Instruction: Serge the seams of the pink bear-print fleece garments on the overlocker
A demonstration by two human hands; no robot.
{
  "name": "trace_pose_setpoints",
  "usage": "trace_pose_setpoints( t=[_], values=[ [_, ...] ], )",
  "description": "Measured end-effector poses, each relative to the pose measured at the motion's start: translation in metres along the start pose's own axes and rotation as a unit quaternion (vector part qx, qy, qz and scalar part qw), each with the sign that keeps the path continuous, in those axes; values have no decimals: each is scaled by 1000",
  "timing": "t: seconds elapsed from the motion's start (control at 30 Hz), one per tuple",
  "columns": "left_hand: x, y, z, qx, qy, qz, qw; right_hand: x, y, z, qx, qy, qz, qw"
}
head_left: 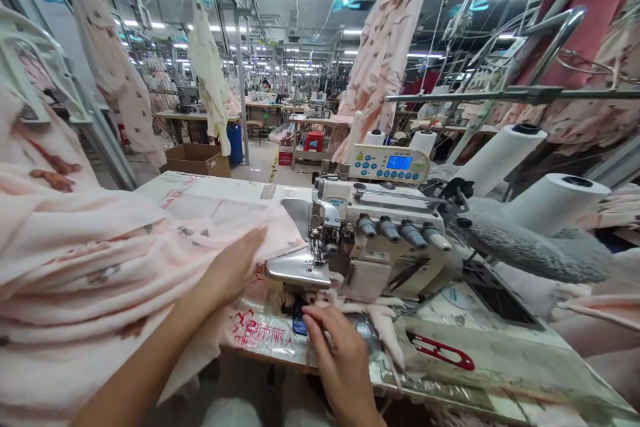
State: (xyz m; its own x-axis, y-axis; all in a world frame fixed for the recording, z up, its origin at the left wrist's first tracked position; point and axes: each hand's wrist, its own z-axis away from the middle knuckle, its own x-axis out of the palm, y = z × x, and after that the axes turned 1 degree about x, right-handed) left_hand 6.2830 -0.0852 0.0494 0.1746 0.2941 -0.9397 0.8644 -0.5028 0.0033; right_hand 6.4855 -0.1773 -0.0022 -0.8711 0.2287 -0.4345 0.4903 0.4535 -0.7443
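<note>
Left of our sewing machine (373, 275), pink fabric (135, 267) is running lengthwise, pointing rightward into it. Our left hand (233, 267) is resting flat on the cloth, ungripping; our right hand (343, 353) is half-curling at a blue object (299, 324), grip unclear.

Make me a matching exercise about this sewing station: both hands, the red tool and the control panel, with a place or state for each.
1. left hand
2. right hand
3. red tool
4. control panel

A. at a small blue object
B. bearing a lit blue screen
C. on pale pink fabric
D. lying on the table

Pairs: 1-C; 2-A; 3-D; 4-B
</note>
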Motion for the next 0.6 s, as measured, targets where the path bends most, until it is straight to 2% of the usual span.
trace_pose_setpoints(
  t=[0.07,0.1,0.17,0.2,0.3,0.4,0.47,0.53,0.6],
  values=[
    [5,14,39,-33,66,-14,997,4,1,-2,70,-1,-56,996],
    [6,26,55,-44,81,-23,995,6,2,-5,107,-3,-92,990],
    [7,56,77,-28,87,-33,995,10,3,-11,178,-14,-180,967],
    [8,71,82,9,117,-36,992,11,4,-14,211,-20,-228,950],
    [12,106,76,69,183,-40,980,11,7,-19,286,21,-352,891],
    [23,120,57,55,218,-34,974,8,9,-22,328,125,-424,835],
    [29,123,47,48,233,-22,971,6,8,-21,342,174,-445,809],
    [33,125,42,48,232,-7,972,6,7,-15,343,201,-438,806],
    [32,124,43,49,229,8,972,4,12,0,330,189,-377,844]
  ],
)
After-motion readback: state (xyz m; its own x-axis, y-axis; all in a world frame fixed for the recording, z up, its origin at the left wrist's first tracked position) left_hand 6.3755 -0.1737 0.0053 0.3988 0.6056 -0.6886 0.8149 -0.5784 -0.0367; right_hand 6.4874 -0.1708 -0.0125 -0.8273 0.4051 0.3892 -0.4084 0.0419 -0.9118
